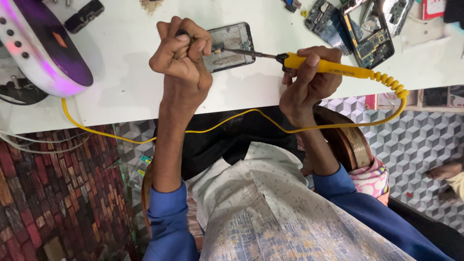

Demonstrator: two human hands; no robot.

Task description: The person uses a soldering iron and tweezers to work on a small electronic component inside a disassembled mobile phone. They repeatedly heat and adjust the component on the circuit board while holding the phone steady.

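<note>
An opened phone (235,42) with its back off lies on the white table (125,82). My left hand (183,55) is clenched in a fist at the phone's left edge, gripping a small dark object that the fingers mostly hide. In my right hand (307,82) is a yellow soldering iron (333,68), held like a pen. Its metal tip reaches left to the phone's edge, just by my left fingers.
The iron's yellow cord (392,86) coils to the right, then loops back under the table edge. A white and purple oval device (43,50) sits at the left. Dismantled phone boards (367,34) lie at the top right. Another person's foot (444,170) rests on the patterned floor.
</note>
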